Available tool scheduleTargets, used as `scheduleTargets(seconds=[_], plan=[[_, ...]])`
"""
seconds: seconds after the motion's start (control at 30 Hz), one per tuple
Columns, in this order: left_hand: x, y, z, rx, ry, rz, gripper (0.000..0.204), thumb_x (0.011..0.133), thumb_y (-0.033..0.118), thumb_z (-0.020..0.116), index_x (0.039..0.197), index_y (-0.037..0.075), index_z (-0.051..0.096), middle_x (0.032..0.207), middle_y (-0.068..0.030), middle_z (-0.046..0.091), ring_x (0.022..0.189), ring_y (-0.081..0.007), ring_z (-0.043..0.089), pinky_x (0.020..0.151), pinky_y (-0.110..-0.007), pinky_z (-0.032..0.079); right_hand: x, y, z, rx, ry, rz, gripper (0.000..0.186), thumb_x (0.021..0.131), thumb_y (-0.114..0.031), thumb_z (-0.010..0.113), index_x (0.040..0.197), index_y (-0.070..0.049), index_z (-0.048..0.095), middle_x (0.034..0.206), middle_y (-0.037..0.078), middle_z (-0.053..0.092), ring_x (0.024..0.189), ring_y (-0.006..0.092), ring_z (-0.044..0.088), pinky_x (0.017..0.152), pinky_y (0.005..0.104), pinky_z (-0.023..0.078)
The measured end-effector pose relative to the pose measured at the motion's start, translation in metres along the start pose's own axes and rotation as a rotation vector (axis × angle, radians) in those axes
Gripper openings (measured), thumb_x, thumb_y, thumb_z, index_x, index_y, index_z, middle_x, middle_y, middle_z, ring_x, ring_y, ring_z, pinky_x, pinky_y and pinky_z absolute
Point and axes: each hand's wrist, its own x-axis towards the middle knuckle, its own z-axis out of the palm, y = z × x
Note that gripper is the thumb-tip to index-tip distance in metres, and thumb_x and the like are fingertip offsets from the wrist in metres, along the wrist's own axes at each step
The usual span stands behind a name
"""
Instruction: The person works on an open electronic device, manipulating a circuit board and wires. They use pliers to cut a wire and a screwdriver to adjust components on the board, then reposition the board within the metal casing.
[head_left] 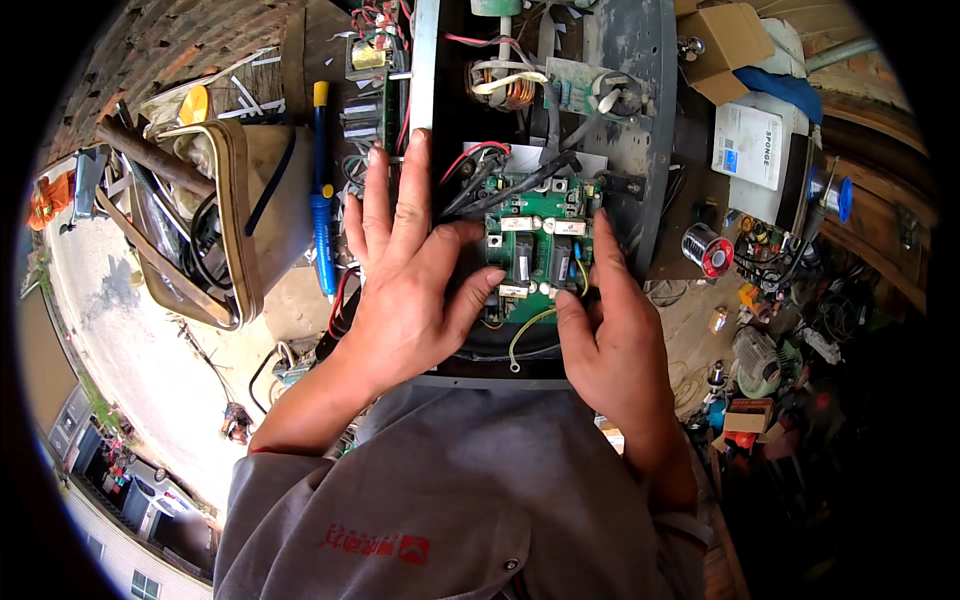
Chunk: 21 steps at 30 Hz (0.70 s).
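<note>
A green circuit board (540,255) with white rectangular resistors and dark components sits inside the open metal casing, in front of my body. At its left edge are the thumb and index finger of my left hand (405,255); the other fingers stretch forward along a light metal bar (424,70). My right hand (620,330) grips the board's right side, index finger along the edge and thumb at the near corner. From the board's near side a yellow-green wire (520,335) with a ring terminal hangs down. Black cables (525,190) cross its far end. The board's underside is hidden.
A copper-wound coil (505,88) and a second board (370,130) are in the casing. To the left lie a blue soldering iron (322,235) and a tool bag (245,220). On the right are solder spools (707,250), a white box (748,145) and cluttered parts.
</note>
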Motion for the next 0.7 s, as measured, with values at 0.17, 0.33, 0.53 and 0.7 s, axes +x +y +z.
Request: scheduleTargets(seconds=[0.17, 0.33, 0.53, 0.7], plan=[[0.0008, 0.0006, 0.0008, 0.048, -0.016, -0.011, 0.036, 0.091, 0.035, 0.077, 0.108, 0.005, 0.071, 0.17, -0.0296, 0.009, 0.155, -0.0555, 0.007, 0.117, -0.072, 0.008, 0.0035, 0.0024, 0.0045, -0.154, 0.072, -0.149, 0.075, 0.09, -0.004, 0.066, 0.156, 0.003, 0.032, 0.113, 0.027, 0.061, 0.089, 0.0464, 0.068, 0.073, 0.05, 0.057], [0.0016, 0.0017, 0.0016, 0.061, -0.012, -0.014, 0.035, 0.089, 0.033, 0.078, 0.109, 0.004, 0.071, 0.17, -0.0298, 0.011, 0.155, -0.0554, 0.007, 0.116, -0.072, 0.009, 0.0058, 0.0, 0.0067, -0.222, 0.057, -0.118, 0.075, 0.091, -0.007, 0.064, 0.157, 0.004, 0.03, 0.107, 0.026, 0.06, 0.082, 0.0454, 0.067, 0.069, 0.0511, 0.056], [0.0016, 0.0025, 0.002, 0.071, -0.015, -0.017, 0.034, 0.088, 0.03, 0.078, 0.109, 0.004, 0.071, 0.17, -0.0297, 0.011, 0.155, -0.0544, 0.009, 0.117, -0.072, 0.01, 0.0083, -0.0022, 0.007, -0.29, 0.038, -0.115, 0.074, 0.092, -0.009, 0.063, 0.156, 0.007, 0.03, 0.106, 0.025, 0.06, 0.08, 0.0445, 0.067, 0.068, 0.0506, 0.057], [0.0019, 0.0029, 0.0027, 0.078, -0.01, -0.012, 0.034, 0.088, 0.029, 0.079, 0.109, 0.004, 0.07, 0.17, -0.0295, 0.011, 0.155, -0.0536, 0.009, 0.117, -0.072, 0.009, 0.0075, -0.0019, 0.0074, -0.293, 0.041, -0.107, 0.073, 0.092, -0.01, 0.062, 0.155, 0.008, 0.03, 0.106, 0.026, 0.06, 0.08, 0.0446, 0.067, 0.066, 0.0508, 0.057]])
